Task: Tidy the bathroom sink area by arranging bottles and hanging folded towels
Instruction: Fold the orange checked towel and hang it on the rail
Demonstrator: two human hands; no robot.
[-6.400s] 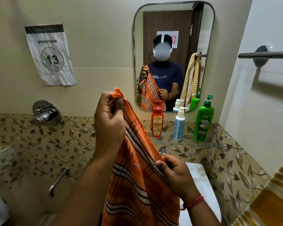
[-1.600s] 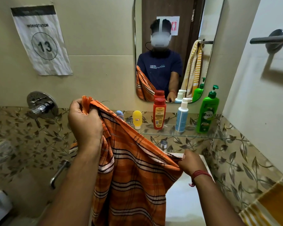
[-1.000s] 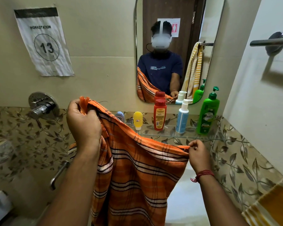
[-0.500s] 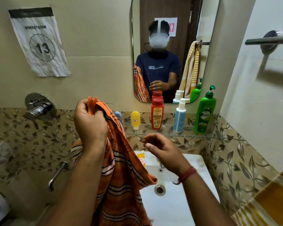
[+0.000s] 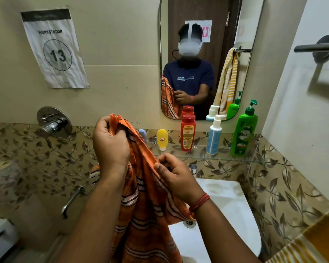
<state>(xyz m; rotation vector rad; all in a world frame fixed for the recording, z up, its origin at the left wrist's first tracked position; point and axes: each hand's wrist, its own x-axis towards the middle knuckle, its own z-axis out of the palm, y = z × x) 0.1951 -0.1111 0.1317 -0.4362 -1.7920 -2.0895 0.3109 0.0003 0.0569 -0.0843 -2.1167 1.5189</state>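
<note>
Left hand (image 5: 110, 143) gripping orange towel (image 5: 146, 215) (fringed corner), right hand (image 5: 176, 176) pinching its edge

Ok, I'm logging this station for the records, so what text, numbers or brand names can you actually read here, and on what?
"WORKSTATION" on the paper sign taped to the wall.
"13" in the circle on the same sign.
"Vatika" on the green pump bottle.
Red bottle: label print too small to read.
Yellow bottle: small sticker, unreadable.
White and blue pump bottle: print blurred.
Shirt print and door sign in the mirror: unreadable.
</note>
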